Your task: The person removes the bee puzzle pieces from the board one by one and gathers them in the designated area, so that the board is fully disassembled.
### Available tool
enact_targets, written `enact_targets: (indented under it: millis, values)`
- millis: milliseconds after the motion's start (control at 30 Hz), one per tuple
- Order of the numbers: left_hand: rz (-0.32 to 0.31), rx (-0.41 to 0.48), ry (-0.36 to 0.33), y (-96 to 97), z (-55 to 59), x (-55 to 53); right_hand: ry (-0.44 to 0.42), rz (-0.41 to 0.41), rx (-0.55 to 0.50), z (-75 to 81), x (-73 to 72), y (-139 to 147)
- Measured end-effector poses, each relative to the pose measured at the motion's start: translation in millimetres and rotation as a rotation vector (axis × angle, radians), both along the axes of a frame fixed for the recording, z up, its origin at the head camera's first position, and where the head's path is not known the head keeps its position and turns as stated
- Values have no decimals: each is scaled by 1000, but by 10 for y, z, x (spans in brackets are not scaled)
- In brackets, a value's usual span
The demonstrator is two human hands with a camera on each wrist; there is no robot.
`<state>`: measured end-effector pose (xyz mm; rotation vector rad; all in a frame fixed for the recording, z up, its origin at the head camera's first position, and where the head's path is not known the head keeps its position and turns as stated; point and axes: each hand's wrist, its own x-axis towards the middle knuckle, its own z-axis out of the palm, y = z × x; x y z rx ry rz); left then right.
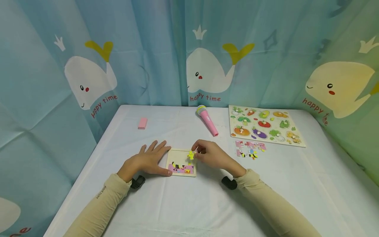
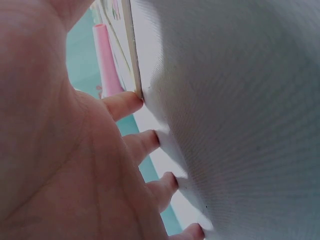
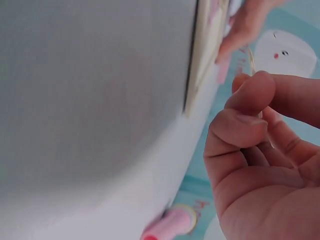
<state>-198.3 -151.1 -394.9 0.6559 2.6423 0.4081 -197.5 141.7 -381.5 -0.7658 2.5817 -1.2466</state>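
Observation:
My right hand (image 1: 211,154) pinches a yellow jigsaw piece (image 1: 190,155) between thumb and fingertips, over the right side of a small wooden puzzle tray (image 1: 177,153). Seen edge-on in the right wrist view, the piece is a thin sliver above the fingers. Along the tray's near side lies a joined row of pink pieces (image 1: 174,168) with black and yellow picture parts. My left hand (image 1: 150,160) spreads its fingers at the tray's left side, thumb at the near left corner and index fingertip at the far left corner. In the left wrist view, fingertips (image 2: 135,102) rest on the cloth and tray edge.
Several loose jigsaw pieces (image 1: 250,149) lie to the right, in front of a vegetable peg board (image 1: 266,126). A pink toy microphone (image 1: 208,122) lies behind the tray, and a pink block (image 1: 142,123) sits at the back left. A whale-print curtain (image 1: 165,65) hangs behind the table.

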Motion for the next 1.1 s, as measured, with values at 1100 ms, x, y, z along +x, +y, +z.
enact_targets:
  millis: [1100]
  values:
    - [-11,9,10,-18,-16,9,-70,-251,-90,245,126,1061]
